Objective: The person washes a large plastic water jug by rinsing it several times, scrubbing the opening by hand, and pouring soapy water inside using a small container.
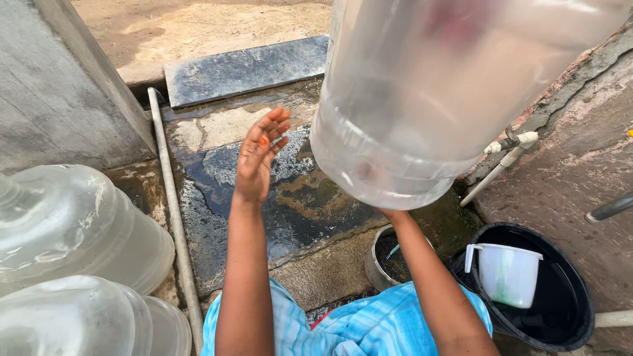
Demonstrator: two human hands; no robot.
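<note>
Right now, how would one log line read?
right hand: under raised clear jug | left hand: open, empty | mug in black tub

right hand (386, 198) hidden behind clear water jug (428, 99), jug top cut off by frame; left-side jugs (72, 224) cropped

Right hand (389, 209) under base of large clear water jug (435, 99), jug raised and tilted, filling upper frame; hand mostly hidden behind it. Left hand (260, 155) open, fingers spread, just left of jug, not touching. Two more clear jugs (72, 224) lie lower left. Black bucket (573, 326) lower right holds white plastic mug (508, 273); small metal pot (377, 264) beside it. Wet stone floor (297, 211) below.
</note>
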